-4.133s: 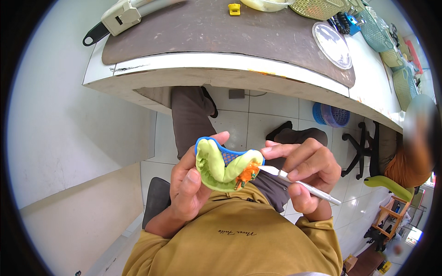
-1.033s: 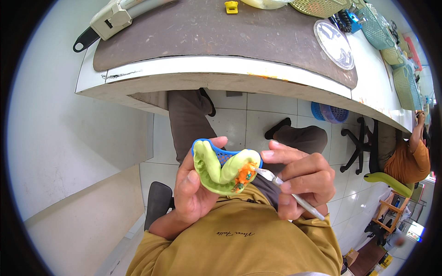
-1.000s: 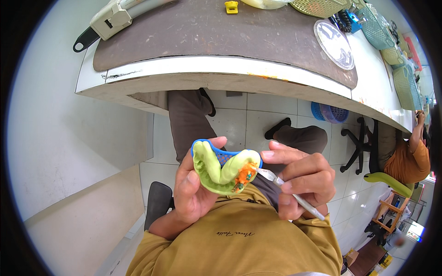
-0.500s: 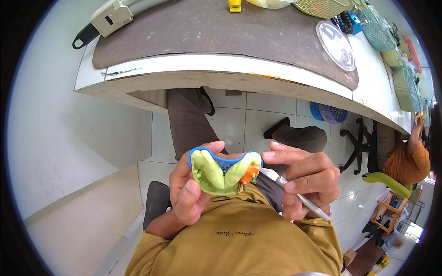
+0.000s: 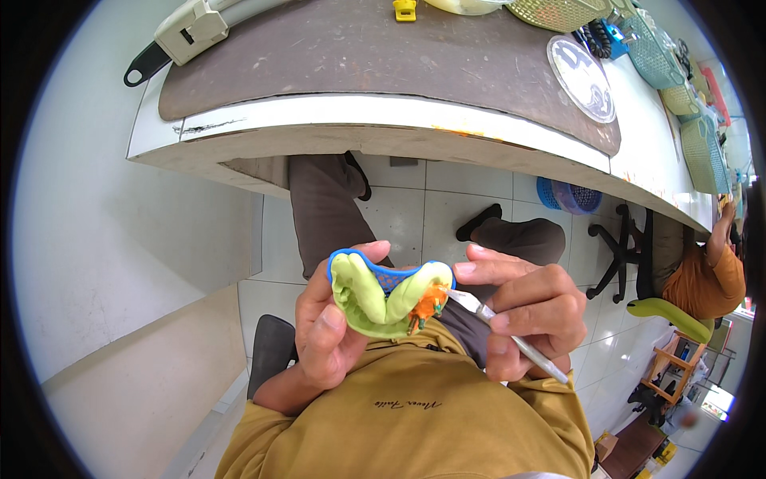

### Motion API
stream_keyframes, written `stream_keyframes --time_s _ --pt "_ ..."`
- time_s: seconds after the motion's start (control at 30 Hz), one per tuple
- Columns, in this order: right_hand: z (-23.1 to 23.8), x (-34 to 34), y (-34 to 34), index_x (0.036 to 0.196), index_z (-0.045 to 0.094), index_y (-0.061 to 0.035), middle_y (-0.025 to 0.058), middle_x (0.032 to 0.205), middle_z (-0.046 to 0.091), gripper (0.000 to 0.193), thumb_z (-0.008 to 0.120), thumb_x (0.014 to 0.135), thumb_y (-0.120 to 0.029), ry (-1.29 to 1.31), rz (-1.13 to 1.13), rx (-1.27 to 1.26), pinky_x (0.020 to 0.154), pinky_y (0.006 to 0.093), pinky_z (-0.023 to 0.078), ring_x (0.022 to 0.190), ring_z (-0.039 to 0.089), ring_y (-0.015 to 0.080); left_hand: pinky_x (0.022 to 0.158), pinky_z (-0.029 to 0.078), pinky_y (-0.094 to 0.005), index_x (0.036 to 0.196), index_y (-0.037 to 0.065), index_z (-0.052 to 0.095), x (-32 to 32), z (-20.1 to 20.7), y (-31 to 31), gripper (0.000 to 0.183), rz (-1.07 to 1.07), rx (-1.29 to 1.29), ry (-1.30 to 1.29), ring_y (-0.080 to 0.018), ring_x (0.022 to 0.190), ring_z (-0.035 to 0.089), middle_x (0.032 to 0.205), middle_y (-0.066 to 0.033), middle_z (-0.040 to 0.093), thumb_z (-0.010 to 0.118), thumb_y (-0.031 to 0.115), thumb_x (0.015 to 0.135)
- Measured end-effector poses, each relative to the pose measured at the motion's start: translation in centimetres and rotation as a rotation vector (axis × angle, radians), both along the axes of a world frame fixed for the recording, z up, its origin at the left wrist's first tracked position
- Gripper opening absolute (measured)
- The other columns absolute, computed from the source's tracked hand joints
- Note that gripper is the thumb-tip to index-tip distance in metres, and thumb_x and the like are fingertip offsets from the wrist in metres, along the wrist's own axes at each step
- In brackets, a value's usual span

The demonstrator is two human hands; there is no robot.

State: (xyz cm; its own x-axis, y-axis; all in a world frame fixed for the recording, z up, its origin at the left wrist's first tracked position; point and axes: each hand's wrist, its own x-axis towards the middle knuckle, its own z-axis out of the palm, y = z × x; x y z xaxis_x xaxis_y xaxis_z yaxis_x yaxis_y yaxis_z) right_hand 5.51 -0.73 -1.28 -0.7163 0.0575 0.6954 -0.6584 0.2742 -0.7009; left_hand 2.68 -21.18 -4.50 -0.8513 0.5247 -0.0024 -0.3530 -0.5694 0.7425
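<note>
My left hand (image 5: 325,331) is closed round the left side of a dental impression (image 5: 363,291), held up in front of my shirt. It is a blue mesh tray (image 5: 391,277) filled with yellow-green impression material. On its right side sits an orange patch (image 5: 431,302) with a few small green and brass-coloured pins (image 5: 416,321) sticking out. My right hand (image 5: 538,307) grips a slim silver scalpel (image 5: 519,339) like a pen. Its blade tip meets the impression beside the orange patch; whether it cuts in cannot be made out. My right index fingertip is by the blue tray's rim.
Beyond my hands runs a white-edged bench with a brown mat (image 5: 359,64). On it lie a clear round lid (image 5: 581,78), a yellow clip-like piece (image 5: 404,9) and a grey nozzle (image 5: 191,30). Plastic baskets (image 5: 706,156) line the right. Another person (image 5: 702,275) sits at far right.
The impression has tipped slightly in my left hand, and the orange part shows a little differently. The scalpel stays at nearly the same spot, my right hand shifting only slightly.
</note>
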Motion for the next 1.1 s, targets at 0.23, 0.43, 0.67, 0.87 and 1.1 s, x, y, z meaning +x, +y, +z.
stream_keyframes --time_s 0.23,0.43,0.67,0.87,1.1 --pt "0.03 -0.23 0.20 0.082 0.058 0.0010 0.0106 0.070 0.058 0.020 0.061 0.062 0.005 0.009 0.004 0.012 0.080 0.0485 0.059 0.085 0.071 0.0365 0.098 0.050 -0.0441 0.143 -0.003 0.026 -0.07 0.03 0.05 0.063 0.006 -0.022 0.009 -0.0276 0.118 0.057 0.133 -0.0169 0.049 0.048 0.034 0.096" --pt "0.05 -0.09 0.16 0.082 0.057 0.0011 0.0109 0.069 0.059 0.020 0.061 0.062 0.005 -0.003 0.007 -0.007 0.080 0.0485 0.059 0.084 0.071 0.0366 0.096 0.051 -0.0451 0.142 -0.005 0.026 0.23 -0.08 0.35 0.062 0.080 -0.035 -0.015 -0.0286 0.115 0.059 0.128 -0.0182 0.054 0.045 0.033 0.096" --pt "0.05 -0.06 0.12 0.081 0.057 0.0009 0.0104 0.069 0.058 0.020 0.062 0.062 0.005 -0.013 0.003 -0.013 0.080 0.0486 0.060 0.084 0.071 0.0367 0.088 0.055 -0.0499 0.142 -0.005 0.026 0.16 -0.41 0.67 0.063 0.057 0.025 -0.117 -0.0305 0.110 0.062 0.122 -0.0186 0.058 0.042 0.034 0.096" --pt "-0.11 -0.11 0.06 0.081 0.057 0.0009 0.0101 0.069 0.058 0.020 0.062 0.062 0.005 0.005 -0.012 -0.005 0.079 0.0482 0.060 0.084 0.071 0.0365 0.087 0.055 -0.0518 0.142 -0.004 0.026 0.18 -0.29 0.72 0.062 0.058 0.029 -0.161 -0.0312 0.110 0.061 0.123 -0.0186 0.057 0.043 0.034 0.095" --pt "-0.12 -0.15 0.07 0.080 0.057 0.0010 0.0100 0.068 0.058 0.019 0.060 0.061 0.004 0.010 -0.020 0.007 0.078 0.0479 0.060 0.084 0.072 0.0361 0.088 0.055 -0.0520 0.143 -0.003 0.026 0.24 -0.58 0.65 0.062 0.062 0.046 -0.162 -0.0314 0.111 0.061 0.124 -0.0197 0.056 0.043 0.033 0.096"
